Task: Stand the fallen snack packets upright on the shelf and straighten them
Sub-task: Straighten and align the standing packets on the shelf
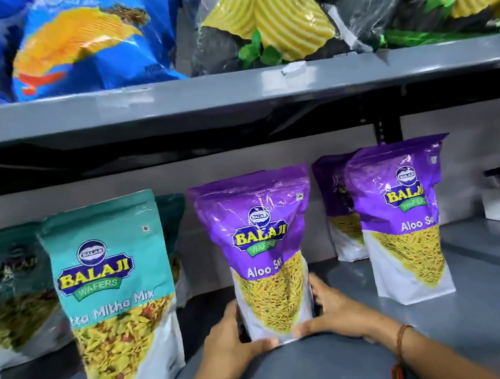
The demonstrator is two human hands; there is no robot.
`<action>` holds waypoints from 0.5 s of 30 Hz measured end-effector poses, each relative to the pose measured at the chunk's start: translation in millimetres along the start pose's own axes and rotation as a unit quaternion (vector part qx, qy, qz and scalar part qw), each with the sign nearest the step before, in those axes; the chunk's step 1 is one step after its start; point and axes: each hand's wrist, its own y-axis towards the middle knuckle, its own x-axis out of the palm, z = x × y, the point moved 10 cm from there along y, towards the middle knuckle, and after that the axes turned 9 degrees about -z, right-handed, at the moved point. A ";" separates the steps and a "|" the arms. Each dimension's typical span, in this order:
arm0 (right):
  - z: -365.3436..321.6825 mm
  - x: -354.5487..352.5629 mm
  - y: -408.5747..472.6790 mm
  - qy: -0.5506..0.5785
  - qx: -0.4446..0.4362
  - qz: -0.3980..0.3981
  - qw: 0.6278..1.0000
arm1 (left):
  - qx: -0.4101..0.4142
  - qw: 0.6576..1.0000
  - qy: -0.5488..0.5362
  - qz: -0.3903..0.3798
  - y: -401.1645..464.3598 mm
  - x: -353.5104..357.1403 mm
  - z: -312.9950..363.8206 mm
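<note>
We held a glossy purple Aloo Sev snack packet (262,248) upright on the grey metal shelf (476,306), our left hand (228,349) wrapped around its lower left edge and our right hand (333,311) pressed to its lower right side, thumbs across the white base. It stood mid-shelf, between a teal Mitha Mix pouch (116,295) on the left and a second purple Aloo Sev pouch (404,222) on the right, apart from both. More packets stood behind each neighbour. Above, blue crisp bags (87,43) and black crisp bags (260,33) leaned on the upper shelf board (235,97).
</note>
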 end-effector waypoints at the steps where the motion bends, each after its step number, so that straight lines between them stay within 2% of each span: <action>1: 0.3 -1.3 -0.8 -0.003 0.000 -0.001 1.000 | 0.000 1.000 0.002 0.000 0.1 1.7 2.4; 7: 9.9 -5.3 4.7 0.009 -0.002 -0.015 1.000 | -0.002 1.000 0.009 0.006 2.0 4.5 6.8; 11: -1.7 -8.0 0.4 0.007 -0.016 -0.007 1.000 | 0.020 0.998 -0.061 0.006 -6.3 6.2 18.2; 13: -15.3 -20.3 -6.6 0.033 -0.045 0.050 0.997 | 0.027 0.994 -0.103 0.018 -15.3 2.8 24.9; 15: -31.9 -43.2 -20.9 0.020 -0.070 0.172 0.982 | 0.050 0.990 -0.110 0.071 -31.8 -14.1 36.8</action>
